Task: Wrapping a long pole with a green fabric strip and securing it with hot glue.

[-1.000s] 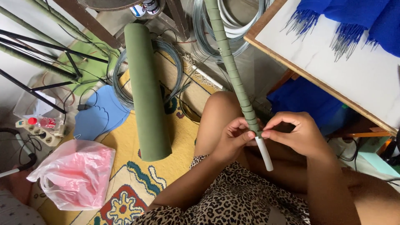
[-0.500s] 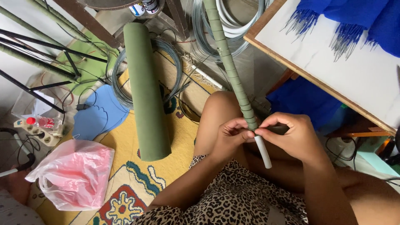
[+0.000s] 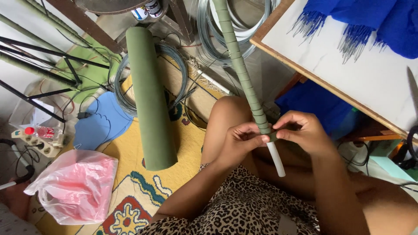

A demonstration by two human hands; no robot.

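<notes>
Little has shifted since the earlier frames: both hands sit at the same spot on the rod, fingers re-gripped slightly, the green wrap's lower edge about where it was, so wrapping has barely advanced. Large green roll [image 3: 150, 100] lies on the patterned mat [image 3: 126, 148], wire coils [image 3: 126, 102] around its upper half. Pink plastic bag [image 3: 74, 185] lies lower left. Long rod [image 3: 244, 78], green-wrapped above, runs down over the knee; its bare white end [image 3: 276, 160] pokes out below. Left hand [image 3: 237, 141] and right hand [image 3: 302, 132], close together, pinch the rod at the wrap's edge.
</notes>
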